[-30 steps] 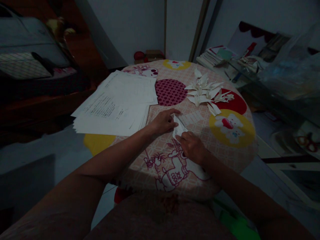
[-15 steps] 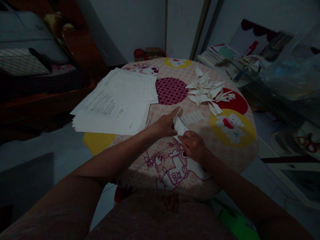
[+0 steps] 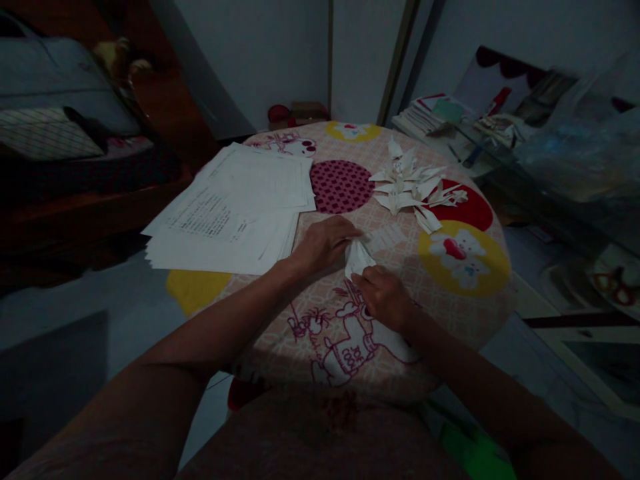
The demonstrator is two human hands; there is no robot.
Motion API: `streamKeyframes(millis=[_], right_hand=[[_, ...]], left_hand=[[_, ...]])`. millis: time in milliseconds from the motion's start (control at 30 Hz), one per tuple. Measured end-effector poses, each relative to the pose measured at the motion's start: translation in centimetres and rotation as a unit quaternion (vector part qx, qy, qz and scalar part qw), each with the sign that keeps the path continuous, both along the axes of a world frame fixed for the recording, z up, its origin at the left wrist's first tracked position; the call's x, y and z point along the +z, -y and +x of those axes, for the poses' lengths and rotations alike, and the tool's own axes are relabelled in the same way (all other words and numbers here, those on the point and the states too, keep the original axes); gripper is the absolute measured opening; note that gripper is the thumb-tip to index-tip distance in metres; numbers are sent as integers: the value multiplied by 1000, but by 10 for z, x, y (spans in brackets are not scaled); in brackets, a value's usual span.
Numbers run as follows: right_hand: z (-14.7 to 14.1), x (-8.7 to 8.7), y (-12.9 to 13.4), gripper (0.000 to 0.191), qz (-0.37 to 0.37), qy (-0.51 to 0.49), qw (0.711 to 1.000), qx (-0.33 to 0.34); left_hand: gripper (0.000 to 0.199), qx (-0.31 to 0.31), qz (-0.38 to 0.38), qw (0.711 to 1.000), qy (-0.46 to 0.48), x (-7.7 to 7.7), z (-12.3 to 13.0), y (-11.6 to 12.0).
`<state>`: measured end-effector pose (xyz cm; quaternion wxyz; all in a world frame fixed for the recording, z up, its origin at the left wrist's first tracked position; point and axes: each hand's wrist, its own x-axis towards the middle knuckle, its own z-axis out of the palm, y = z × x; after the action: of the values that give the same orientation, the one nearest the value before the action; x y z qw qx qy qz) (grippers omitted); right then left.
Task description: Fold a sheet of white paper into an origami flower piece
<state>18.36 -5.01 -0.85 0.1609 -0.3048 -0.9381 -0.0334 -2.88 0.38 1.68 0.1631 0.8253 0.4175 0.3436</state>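
A small folded white paper (image 3: pixel 357 259) is between my two hands, over the patterned cloth of the round table (image 3: pixel 320 300). My left hand (image 3: pixel 327 245) has its fingers closed on the paper's far tip. The near right part of the paper is pinched by my right hand (image 3: pixel 383 293). Beyond the hands, to the right, folded white paper flowers (image 3: pixel 407 183) lie in a cluster on the cloth. A stack of printed sheets (image 3: pixel 225 220) rests to the left of my left hand.
Papers and booklets (image 3: pixel 425 117) lie on a surface at the back right, with a glass shelf (image 3: pixel 530 190) and a clear plastic bag (image 3: pixel 575 153) nearer. Wooden furniture (image 3: pixel 170 113) holding bags stands at the left. Boxes (image 3: pixel 307 111) sit behind the table.
My left hand's extended index finger has come down, and its fingers have closed on the paper's far tip. My right hand keeps its pinch. The view has shifted slightly.
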Motion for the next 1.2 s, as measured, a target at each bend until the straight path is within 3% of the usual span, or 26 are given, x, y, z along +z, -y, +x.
streamKeyframes(millis=[67, 167, 367, 500, 667, 800, 967, 1200], right_hand=[[0, 1, 0, 26, 9, -10, 1000, 8], [-1, 1, 2, 28, 22, -30, 999, 9], [5, 6, 10, 29, 7, -51, 999, -3], [13, 11, 19, 24, -5, -49, 999, 9], [23, 2, 29, 21, 20, -92, 995, 22], [27, -5, 33, 23, 39, -114, 992, 25], [26, -4, 35, 25, 10, -131, 991, 20], [18, 9, 9, 25, -55, -157, 986, 1]], left_hand=[[29, -86, 54, 995, -8, -2, 4, 6], [29, -144, 112, 983, -39, -6, 9, 13], [38, -215, 33, 963, -160, -15, 13, 20], [45, -215, -2, 955, -206, -18, 11, 24], [59, -210, -19, 944, -255, -15, 9, 25], [56, -189, -16, 936, -296, -11, 8, 25], [54, -148, 5, 935, -322, -12, 3, 19], [56, -122, 9, 931, -345, -14, -6, 7]])
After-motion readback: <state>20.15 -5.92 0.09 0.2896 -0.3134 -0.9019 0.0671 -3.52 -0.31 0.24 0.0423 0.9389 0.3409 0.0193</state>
